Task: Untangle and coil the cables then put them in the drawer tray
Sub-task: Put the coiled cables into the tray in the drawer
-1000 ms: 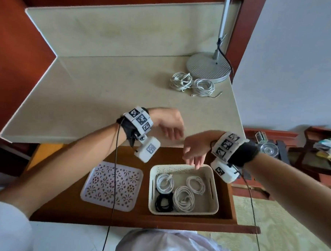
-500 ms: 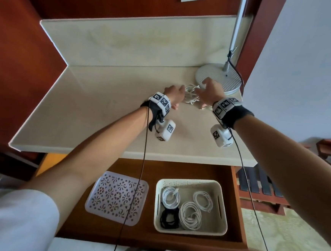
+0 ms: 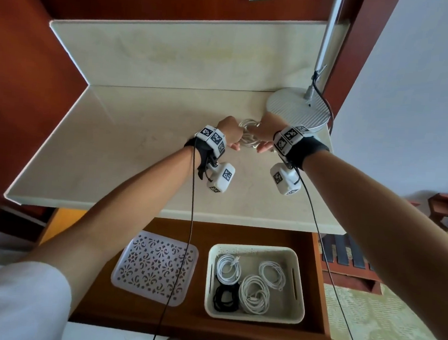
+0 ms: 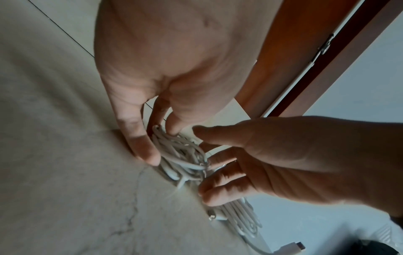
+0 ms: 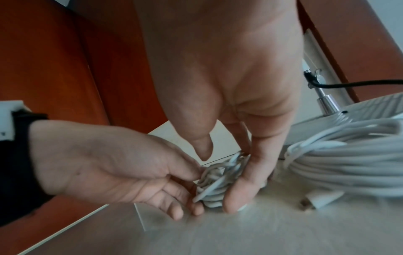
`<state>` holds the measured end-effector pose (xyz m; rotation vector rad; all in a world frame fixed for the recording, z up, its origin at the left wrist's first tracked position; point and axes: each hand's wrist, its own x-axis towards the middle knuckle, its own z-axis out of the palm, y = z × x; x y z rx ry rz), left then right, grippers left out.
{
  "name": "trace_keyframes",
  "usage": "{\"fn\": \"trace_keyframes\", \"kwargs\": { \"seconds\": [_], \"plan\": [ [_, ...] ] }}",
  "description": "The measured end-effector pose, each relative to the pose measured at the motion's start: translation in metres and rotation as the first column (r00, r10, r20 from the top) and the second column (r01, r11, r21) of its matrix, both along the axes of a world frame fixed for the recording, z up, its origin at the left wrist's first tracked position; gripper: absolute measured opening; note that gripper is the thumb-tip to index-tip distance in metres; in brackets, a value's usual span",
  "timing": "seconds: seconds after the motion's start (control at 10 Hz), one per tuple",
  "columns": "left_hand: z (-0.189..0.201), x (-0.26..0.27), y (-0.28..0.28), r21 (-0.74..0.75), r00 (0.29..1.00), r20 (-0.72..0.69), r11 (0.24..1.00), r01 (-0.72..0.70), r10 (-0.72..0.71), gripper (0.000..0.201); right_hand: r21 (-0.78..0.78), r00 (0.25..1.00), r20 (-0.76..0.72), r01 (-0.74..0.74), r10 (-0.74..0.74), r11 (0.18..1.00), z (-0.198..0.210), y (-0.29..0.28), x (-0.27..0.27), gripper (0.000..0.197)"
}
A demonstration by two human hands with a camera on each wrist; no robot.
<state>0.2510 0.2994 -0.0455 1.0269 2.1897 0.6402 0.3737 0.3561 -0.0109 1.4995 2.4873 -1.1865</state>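
A tangled white cable bundle (image 3: 248,134) lies on the beige counter by the lamp base. My left hand (image 3: 232,137) pinches its left side between thumb and fingers (image 4: 162,143). From the right, my right hand (image 3: 263,135) curls its fingers round the other side of the white cable bundle (image 5: 214,186), the thumb just above it. A second coiled white cable (image 5: 348,163) lies just right of it, its connector (image 5: 322,198) on the counter. Below, the cream drawer tray (image 3: 298,283) holds three white coils (image 3: 254,293) and a black coil (image 3: 224,298).
A round grey lamp base (image 3: 297,111) with its pole and black cord stands just behind the cables at the counter's back right. A white patterned lid (image 3: 153,269) lies left of the tray in the open drawer. Wood panels close the left and back.
Both hands have risen from over the drawer tray to the back right of the counter and closed on the tangled white bundle beside the lamp base.
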Motion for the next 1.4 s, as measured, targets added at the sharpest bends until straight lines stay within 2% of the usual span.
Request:
{"fn": "trace_keyframes", "kwargs": {
  "seconds": [0.1, 0.2, 0.3, 0.5, 0.6, 0.8, 0.9, 1.0, 1.1, 1.2, 1.3, 1.4],
  "plan": [
    [0.0, -0.006, -0.015, 0.002, 1.0, 0.003, 1.0, -0.023, 0.023, 0.024, -0.063, 0.999, -0.04, -0.001, -0.001, 0.998, 0.0, -0.013, -0.003, 0.044],
    [0.002, -0.011, -0.032, -0.006, 0.998, 0.021, 0.999, -0.052, 0.052, 0.023, -0.18, 1.0, -0.025, -0.007, 0.002, 0.984, -0.001, -0.029, -0.008, 0.054],
    [0.005, -0.01, -0.054, -0.025, 0.995, 0.064, 0.996, -0.08, 0.081, 0.026, -0.278, 1.0, -0.008, -0.01, 0.008, 0.961, -0.001, -0.052, -0.01, 0.05],
    [0.016, 0.002, -0.096, -0.024, 0.965, 0.206, 0.987, -0.159, 0.16, 0.02, -0.271, 0.992, -0.074, -0.12, 0.103, 0.955, 0.0, -0.077, 0.002, 0.035],
    [0.022, 0.013, -0.121, -0.042, 0.968, 0.185, 0.986, -0.162, 0.167, 0.02, -0.296, 0.988, -0.124, -0.128, 0.095, 0.946, -0.001, -0.091, 0.013, 0.039],
    [0.015, 0.028, -0.177, 0.002, 0.933, 0.258, 0.966, -0.259, 0.25, 0.026, -0.321, 0.979, -0.131, -0.193, 0.158, 0.927, -0.012, -0.122, 0.025, 0.05],
    [0.012, 0.036, -0.212, 0.046, 0.907, 0.313, 0.949, -0.311, 0.282, 0.016, -0.306, 0.973, -0.137, -0.22, 0.186, 0.926, -0.014, -0.141, 0.029, 0.038],
    [0.006, 0.044, -0.25, 0.058, 0.871, 0.375, 0.93, -0.364, 0.317, 0.013, -0.348, 0.97, -0.172, -0.222, 0.171, 0.911, -0.012, -0.162, 0.036, 0.018],
    [0.0, 0.059, -0.275, 0.047, 0.847, 0.385, 0.908, -0.416, 0.368, 0.019, -0.388, 0.963, -0.176, -0.258, 0.204, 0.885, -0.013, -0.183, 0.048, 0.015],
    [-0.007, 0.077, -0.294, 0.039, 0.831, 0.416, 0.906, -0.421, 0.368, 0.027, -0.434, 0.968, -0.152, -0.247, 0.2, 0.867, -0.018, -0.198, 0.063, 0.021],
    [-0.017, 0.096, -0.307, 0.006, 0.829, 0.467, 0.937, -0.35, 0.307, 0.029, -0.447, 0.97, -0.108, -0.243, 0.218, 0.861, -0.034, -0.199, 0.08, 0.043],
    [-0.03, 0.111, -0.307, -0.049, 0.816, 0.496, 0.948, -0.316, 0.298, 0.028, -0.385, 0.938, -0.012, -0.324, 0.346, 0.864, -0.052, -0.196, 0.099, 0.043]
  ]
}}
